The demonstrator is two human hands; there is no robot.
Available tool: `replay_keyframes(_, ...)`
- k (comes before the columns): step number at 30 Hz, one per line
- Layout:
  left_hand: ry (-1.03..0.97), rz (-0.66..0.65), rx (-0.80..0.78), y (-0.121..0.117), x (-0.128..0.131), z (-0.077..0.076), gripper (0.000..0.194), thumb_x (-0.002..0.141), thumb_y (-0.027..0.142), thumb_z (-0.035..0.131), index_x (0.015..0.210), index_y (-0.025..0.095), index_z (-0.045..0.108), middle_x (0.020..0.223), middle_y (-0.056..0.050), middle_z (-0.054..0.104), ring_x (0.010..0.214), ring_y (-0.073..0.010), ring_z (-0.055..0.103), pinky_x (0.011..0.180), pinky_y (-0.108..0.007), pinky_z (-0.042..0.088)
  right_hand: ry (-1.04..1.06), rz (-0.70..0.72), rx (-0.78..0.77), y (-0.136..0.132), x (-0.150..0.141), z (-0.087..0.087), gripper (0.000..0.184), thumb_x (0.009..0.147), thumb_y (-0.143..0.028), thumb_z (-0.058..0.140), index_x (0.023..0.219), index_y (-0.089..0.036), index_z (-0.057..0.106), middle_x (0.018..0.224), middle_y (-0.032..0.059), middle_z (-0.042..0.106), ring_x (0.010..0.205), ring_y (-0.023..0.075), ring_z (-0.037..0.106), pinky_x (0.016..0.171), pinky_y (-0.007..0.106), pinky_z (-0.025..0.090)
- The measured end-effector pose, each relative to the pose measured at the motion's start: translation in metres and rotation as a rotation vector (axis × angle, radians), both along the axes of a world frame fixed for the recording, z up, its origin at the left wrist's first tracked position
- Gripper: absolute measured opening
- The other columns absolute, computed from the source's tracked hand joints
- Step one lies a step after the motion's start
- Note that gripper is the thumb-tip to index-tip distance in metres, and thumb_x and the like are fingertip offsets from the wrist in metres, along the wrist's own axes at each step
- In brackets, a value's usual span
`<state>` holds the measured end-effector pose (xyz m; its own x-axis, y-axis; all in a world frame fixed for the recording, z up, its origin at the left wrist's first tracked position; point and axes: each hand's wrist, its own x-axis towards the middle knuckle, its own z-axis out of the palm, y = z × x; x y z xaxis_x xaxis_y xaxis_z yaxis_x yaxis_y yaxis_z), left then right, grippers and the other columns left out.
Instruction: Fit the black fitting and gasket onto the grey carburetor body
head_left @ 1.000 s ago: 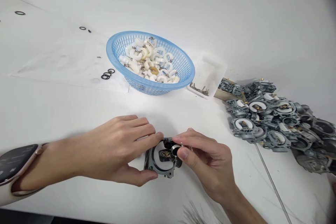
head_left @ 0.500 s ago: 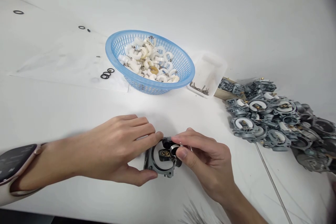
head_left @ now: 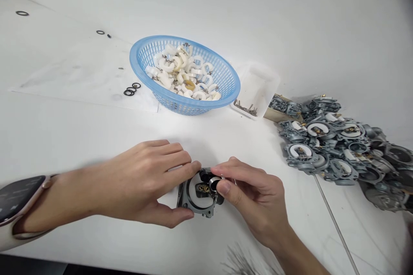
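Observation:
A grey metal carburetor body (head_left: pixel 209 213) rests on the white table with its open side up. Inside it lies a white C-shaped float (head_left: pixel 192 195) around brass parts (head_left: pixel 203 187). My left hand (head_left: pixel 155 184) grips the body's left side, thumb at the near edge and index finger at the far edge. My right hand (head_left: pixel 254 197) is closed in a pinch at the body's right side, beside a shiny-rimmed round opening (head_left: pixel 213 183). A small bright sliver shows between its fingertips, but what they hold is too small and hidden to name.
Behind my hands stands a blue plastic basket (head_left: pixel 138 62) of white floats. A white tray (head_left: pixel 269 84) with thin metal pins sits beside it. Several carburetors (head_left: pixel 322 146) are piled at right, near a thin rod (head_left: pixel 335 223). Black O-rings (head_left: pixel 129 91) lie at left.
Hardly anything differs. Both hands keep the same hold on the carburetor body; the whole view has shifted very slightly.

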<state>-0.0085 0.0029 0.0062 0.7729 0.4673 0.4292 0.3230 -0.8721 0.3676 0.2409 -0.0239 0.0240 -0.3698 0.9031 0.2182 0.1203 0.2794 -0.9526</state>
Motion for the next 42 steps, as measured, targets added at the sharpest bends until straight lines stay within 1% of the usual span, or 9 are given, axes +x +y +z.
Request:
replay_keyframes(6,0.000,-0.002,0.001,-0.0005,-0.0007,0.0012,0.035,0.097,0.041,0.065,0.117,0.013,0.060,0.085,-0.005,0.063,0.074,-0.0206,0.057,0.067,-0.035,0.048,0.011,0.007,-0.033,-0.0025,-0.0007,-0.0013,0.032,0.094,-0.013,0.072,0.115,-0.036,0.080,0.094,0.0000,0.078,0.081,0.0156,0.065,0.074,0.031,0.054)
replay_keyframes(10,0.004,0.000,-0.006,-0.0002,0.0003,0.0015,0.034,0.097,0.040,0.065,0.117,0.013,0.060,0.084,-0.005,0.062,0.073,-0.0204,0.057,0.067,-0.035,0.048,0.005,0.004,-0.021,-0.0017,0.0002,-0.0010,0.031,0.095,-0.013,0.071,0.115,-0.036,0.080,0.092,-0.0001,0.077,0.081,0.0156,0.064,0.075,0.032,0.054)
replay_keyframes(15,0.006,-0.004,-0.005,0.0003,0.0015,0.0030,0.033,0.097,0.040,0.065,0.116,0.014,0.060,0.081,-0.003,0.059,0.070,-0.0198,0.054,0.064,-0.034,0.045,0.003,-0.009,-0.016,0.0015,0.0014,-0.0008,0.028,0.096,-0.015,0.070,0.115,-0.034,0.080,0.088,0.0001,0.075,0.080,0.0153,0.060,0.070,0.030,0.052)
replay_keyframes(21,0.001,-0.002,0.003,-0.0003,0.0010,0.0037,0.036,0.097,0.039,0.065,0.121,0.013,0.058,0.081,-0.003,0.060,0.070,-0.0196,0.054,0.065,-0.033,0.045,-0.002,0.000,-0.009,0.0003,0.0009,-0.0001,0.029,0.095,-0.015,0.071,0.114,-0.035,0.080,0.091,0.0010,0.077,0.080,0.0162,0.062,0.071,0.032,0.052)
replay_keyframes(27,-0.010,-0.002,0.004,0.0001,0.0008,0.0036,0.037,0.096,0.039,0.066,0.121,0.013,0.058,0.082,-0.004,0.061,0.070,-0.0202,0.056,0.064,-0.034,0.047,0.009,-0.004,-0.006,0.0006,0.0001,0.0001,0.028,0.095,-0.014,0.072,0.114,-0.032,0.081,0.090,0.0035,0.077,0.078,0.0179,0.064,0.068,0.034,0.052)
replay_keyframes(33,-0.011,-0.005,0.005,0.0004,0.0021,0.0035,0.037,0.095,0.038,0.067,0.121,0.013,0.059,0.081,-0.004,0.060,0.070,-0.0203,0.056,0.064,-0.034,0.047,-0.004,-0.008,-0.018,0.0002,0.0007,0.0003,0.029,0.095,-0.015,0.073,0.113,-0.036,0.080,0.091,0.0017,0.077,0.079,0.0171,0.063,0.069,0.032,0.052)
replay_keyframes(37,-0.009,-0.006,0.000,0.0007,0.0020,0.0031,0.037,0.096,0.039,0.066,0.120,0.012,0.059,0.082,-0.004,0.061,0.070,-0.0203,0.055,0.064,-0.034,0.046,0.008,-0.017,-0.025,-0.0002,0.0006,0.0002,0.025,0.095,-0.017,0.073,0.112,-0.033,0.081,0.087,0.0028,0.076,0.075,0.0169,0.060,0.065,0.032,0.052)
replay_keyframes(42,-0.016,-0.005,0.011,-0.0002,0.0005,0.0028,0.036,0.096,0.038,0.066,0.121,0.013,0.059,0.081,-0.004,0.061,0.070,-0.0202,0.055,0.064,-0.034,0.046,-0.003,-0.040,0.002,-0.0011,-0.0002,0.0006,0.022,0.093,-0.018,0.075,0.110,-0.030,0.082,0.085,0.0042,0.076,0.074,0.0181,0.061,0.066,0.034,0.054)
